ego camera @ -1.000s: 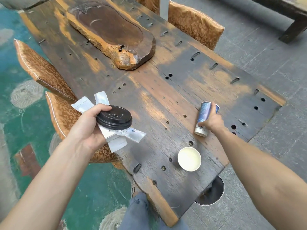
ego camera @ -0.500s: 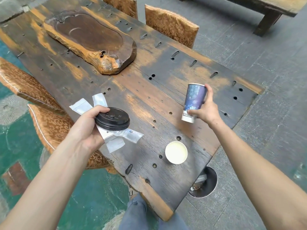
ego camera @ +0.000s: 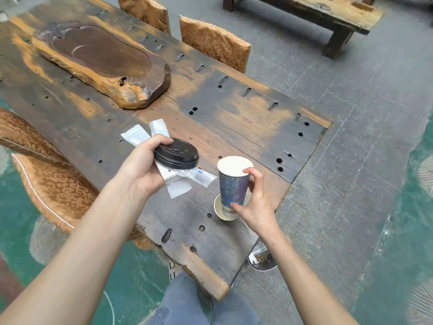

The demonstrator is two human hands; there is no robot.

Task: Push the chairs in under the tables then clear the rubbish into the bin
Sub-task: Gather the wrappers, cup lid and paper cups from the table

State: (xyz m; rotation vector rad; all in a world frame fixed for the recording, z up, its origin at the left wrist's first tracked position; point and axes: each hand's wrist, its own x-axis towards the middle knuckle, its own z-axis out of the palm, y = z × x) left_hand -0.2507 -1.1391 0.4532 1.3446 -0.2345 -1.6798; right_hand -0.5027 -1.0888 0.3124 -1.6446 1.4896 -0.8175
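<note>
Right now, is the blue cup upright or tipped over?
Upright. The blue cup has its open mouth up and base down over the white cup on the table; the right hand grips its side.

A single wide-angle camera sat on the person's head, above the near end of the desk (ego camera: 234,127), and faced forward and steeply down. The desk top filled the middle of the view and ran off slantwise toward the far left. Both forearms lay across the bottom corners. The left hand (ego camera: 143,167), gripping a black lid (ego camera: 177,156), and the right hand (ego camera: 255,202), curled round a blue cup (ego camera: 233,186), were at mid-frame, close under the lens. Straight below, at the bottom edge, showed the person's own legs (ego camera: 185,306). On the right the view took in grey floor (ego camera: 351,137), and at the far right a bench (ego camera: 328,12).
</note>
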